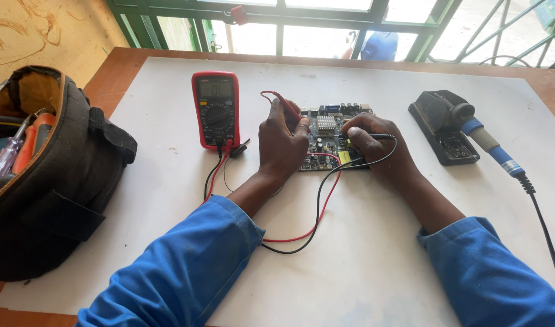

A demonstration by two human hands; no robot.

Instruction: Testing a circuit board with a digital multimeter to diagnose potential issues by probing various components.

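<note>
Head view shows a person in blue sleeves bent over a circuit board [329, 136] that lies flat on a white sheet [362, 254] covering a brown table [117, 66]. Left hand [282, 145] rests at the board's left edge, its fingers pinched around a red probe [286, 106] whose tip points down at the board. Right hand [374, 148] sits on the board's right side, fingers closed on a black probe [383, 137] held nearly level — its tip is hidden among the parts.

Red lead [317, 212] and black lead [326, 181] loop back over the sheet between the two forearms, then run up to a red multimeter [216, 109], which lies face up just left of the board. Its screen is lit.

Right of the board, well apart from it, stands a black iron stand [441, 127] with a blue-handled soldering iron [489, 145] resting in it — the iron's cord trails off toward the right edge. On the far left a dark tool bag [59, 181] sits open, with screwdrivers [14, 151] showing inside. Green window bars [277, 18] run along the top.
</note>
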